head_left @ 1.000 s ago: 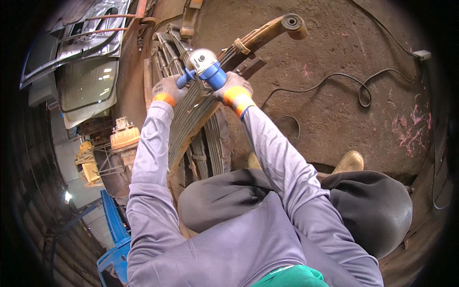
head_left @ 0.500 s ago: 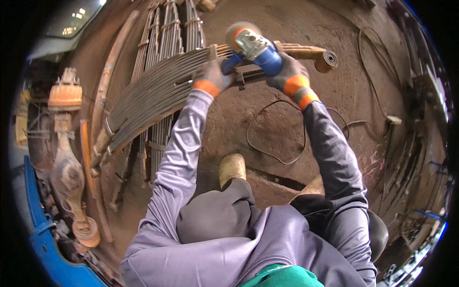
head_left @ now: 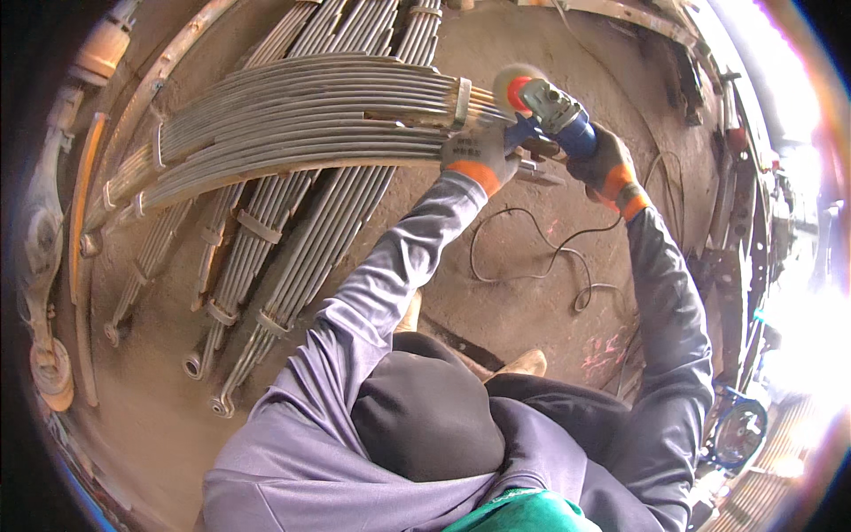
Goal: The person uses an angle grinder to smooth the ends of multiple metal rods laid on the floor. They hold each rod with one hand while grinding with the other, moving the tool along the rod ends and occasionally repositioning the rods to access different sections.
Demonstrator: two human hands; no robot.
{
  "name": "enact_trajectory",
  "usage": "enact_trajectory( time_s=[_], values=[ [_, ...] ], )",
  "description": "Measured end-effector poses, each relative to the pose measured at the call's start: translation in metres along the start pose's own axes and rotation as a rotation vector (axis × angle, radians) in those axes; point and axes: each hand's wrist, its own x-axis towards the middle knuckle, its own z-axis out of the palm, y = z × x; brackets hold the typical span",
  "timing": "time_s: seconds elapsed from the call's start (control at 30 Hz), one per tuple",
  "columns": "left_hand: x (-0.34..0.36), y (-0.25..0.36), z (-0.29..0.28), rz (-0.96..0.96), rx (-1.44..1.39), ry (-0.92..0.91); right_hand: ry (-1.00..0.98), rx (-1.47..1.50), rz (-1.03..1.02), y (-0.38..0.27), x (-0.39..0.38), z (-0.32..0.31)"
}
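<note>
Left hand (head_left: 484, 156) and right hand (head_left: 606, 165) both wrapped round a blue grinder (head_left: 558, 112), its disc (head_left: 511, 85) near the right part of the leaf-spring stack (head_left: 306, 113), contact unclear, the stack extending leftward, long axis roughly left-right, left hand nearer.

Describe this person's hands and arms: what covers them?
The left hand and right hand wear greyish gloves with orange cuff bands; dark markings show on the left glove's back. The long sleeves are slightly shiny and purple-grey, the right sleeve looking darker.
</note>
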Motion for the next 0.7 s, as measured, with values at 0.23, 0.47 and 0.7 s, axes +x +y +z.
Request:
enact_trajectory(
  time_s=[0.23, 0.47, 0.7],
  values=[
    [0.021, -0.003, -0.014, 0.053, 0.147, -0.058, 0.062, 0.212, -0.019, 0.028, 0.011, 0.037],
    [0.055, -0.005, -0.013, 0.156, 0.289, -0.019, 0.101, 0.147, 0.004, 0.029, 0.024, 0.037],
    [0.05, -0.011, -0.008, 0.209, 0.238, 0.013, 0.108, 0.066, -0.022, 0.032, 0.017, 0.035]
  ],
)
